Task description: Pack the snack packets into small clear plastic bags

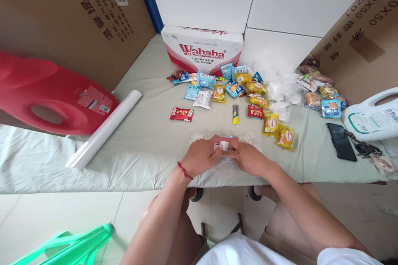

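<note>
Near the front edge of the cloth-covered table, my left hand (pixel 199 156) and my right hand (pixel 249 158) meet, fingers closed from both sides on a small white-and-red snack packet (pixel 222 145). Beneath it a sheet of clear plastic wrap (pixel 254 140) spreads on the cloth. My fingers hide part of the packet. Just beyond lie a red snack packet (pixel 181 114), a narrow yellow-and-blue packet (pixel 235 114) and another red packet (pixel 255 111). Two yellow wrapped cakes (pixel 285 136) sit to the right of my right hand.
More snacks (pixel 206 80) pile before a Wahaha carton (pixel 203 51). Crumpled clear bags (pixel 281 87) lie right of them. At left are a roll of film (pixel 105 128) and a red jug (pixel 62 95); at right, a phone (pixel 341 142), keys (pixel 363 145) and a white bottle (pixel 373 116).
</note>
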Demonstrator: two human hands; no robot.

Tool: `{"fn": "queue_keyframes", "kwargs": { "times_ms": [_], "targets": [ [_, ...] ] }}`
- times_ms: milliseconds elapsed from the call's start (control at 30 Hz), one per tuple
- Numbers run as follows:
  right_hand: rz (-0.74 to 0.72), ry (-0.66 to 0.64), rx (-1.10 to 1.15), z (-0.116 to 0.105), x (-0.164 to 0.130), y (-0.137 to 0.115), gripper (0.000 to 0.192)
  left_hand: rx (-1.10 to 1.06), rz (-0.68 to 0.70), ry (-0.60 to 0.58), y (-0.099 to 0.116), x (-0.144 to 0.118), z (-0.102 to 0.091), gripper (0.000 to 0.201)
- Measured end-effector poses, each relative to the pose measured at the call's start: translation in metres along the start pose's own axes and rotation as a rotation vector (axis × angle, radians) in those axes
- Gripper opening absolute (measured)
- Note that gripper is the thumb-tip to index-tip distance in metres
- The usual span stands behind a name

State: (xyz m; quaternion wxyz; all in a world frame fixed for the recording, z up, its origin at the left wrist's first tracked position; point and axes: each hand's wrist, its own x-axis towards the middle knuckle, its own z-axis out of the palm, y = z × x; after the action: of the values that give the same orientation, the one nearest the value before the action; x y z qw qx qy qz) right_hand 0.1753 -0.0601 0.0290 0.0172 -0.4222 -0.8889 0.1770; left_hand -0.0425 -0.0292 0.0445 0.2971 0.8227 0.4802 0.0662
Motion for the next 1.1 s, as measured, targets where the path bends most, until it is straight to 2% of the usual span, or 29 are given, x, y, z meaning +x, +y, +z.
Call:
{"fn": "queue_keyframes", "kwargs": {
  "times_ms": [100, 267, 300, 367, 467, 567, 667, 767, 833, 933, 1000, 1100],
  "targets": [
    [-0.019, 0.050, 0.091, 0.005, -0.007, 0.002, 0.051, 0.078, -0.090, -0.031, 0.001, 0.005, 0.003, 0.043],
    [0.030, 0.097, 0.403, 0.005, -0.020, 0.007, 0.039, 0.213, -0.213, -0.102, 0.005, 0.014, 0.013, 0.040],
    [0.099, 0.143, 0.496, 0.006, -0.024, 0.010, 0.040, 0.213, -0.227, -0.113, 0.006, 0.014, 0.014, 0.041],
    [0.351, 0.277, 0.631, 0.011, -0.035, 0.020, 0.046, 0.208, -0.265, -0.127, 0.006, 0.015, 0.014, 0.044],
    [0.741, 0.388, 0.655, 0.023, -0.058, 0.037, 0.054, 0.202, -0.305, -0.125, 0.008, 0.015, 0.015, 0.044],
    [0.862, 0.397, 0.566, 0.030, -0.079, 0.044, 0.047, 0.203, -0.315, -0.116, 0.011, 0.014, 0.016, 0.042],
    [0.758, 0.584, 0.350, 0.026, -0.082, 0.037, 0.043, 0.208, -0.314, -0.114, 0.014, 0.013, 0.017, 0.042],
    [0.502, 0.714, 0.055, 0.013, -0.063, 0.034, 0.061, 0.214, -0.305, -0.117, 0.014, 0.012, 0.019, 0.044],
    [0.349, 0.667, -0.007, 0.004, -0.044, 0.041, 0.073, 0.218, -0.303, -0.116, 0.013, 0.011, 0.019, 0.045],
    [0.205, 0.474, 0.096, -0.004, -0.024, 0.060, 0.079, 0.213, -0.304, -0.115, 0.012, 0.012, 0.020, 0.045],
    [0.173, 0.369, 0.164, -0.006, -0.023, 0.072, 0.063, 0.195, -0.309, -0.119, 0.012, 0.013, 0.019, 0.045],
    [0.210, 0.405, 0.158, -0.009, -0.043, 0.086, 0.025, 0.163, -0.322, -0.130, 0.013, 0.013, 0.018, 0.045]
  ]
}}
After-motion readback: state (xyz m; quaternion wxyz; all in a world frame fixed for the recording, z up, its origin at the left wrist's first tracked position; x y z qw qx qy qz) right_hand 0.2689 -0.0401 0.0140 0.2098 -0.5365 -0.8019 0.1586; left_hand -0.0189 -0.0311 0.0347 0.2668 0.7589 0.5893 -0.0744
